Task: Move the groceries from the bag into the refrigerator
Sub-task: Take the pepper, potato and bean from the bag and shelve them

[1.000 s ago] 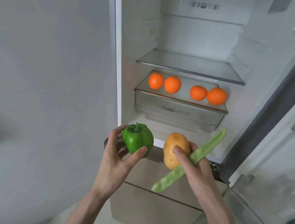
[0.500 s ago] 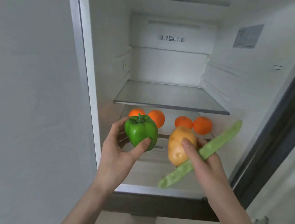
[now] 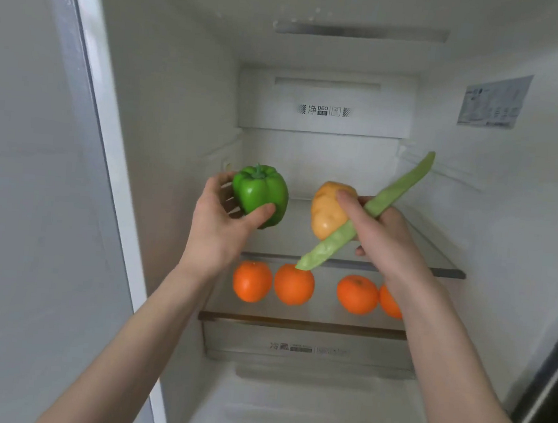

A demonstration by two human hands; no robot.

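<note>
Open refrigerator point(image 3: 178, 110) ahead, smooth white plastic walls, pale and matte, with a printed label on the back panel. Glass shelf point(image 3: 434, 257) across the middle, flat and clear with a grey front trim. Below it a clear drawer lid carrying four round, glossy oranges point(image 3: 293, 284) in a row, the rightmost partly hidden behind the right forearm. Both bare forearms reaching forward into the cavity, above the glass shelf. Left hand point(image 3: 218, 226) palm turned inward, grip closed round a shiny, lobed green pepper point(image 3: 260, 195), stem up, thumb pressed on its front. Right hand point(image 3: 382, 233) closed on two things together: a smooth, oval, yellowish potato point(image 3: 325, 215) and a long, flat, pale green bean pod point(image 3: 382, 199), index finger laid over the potato, pod slanting from upper right down to lower left.
</note>
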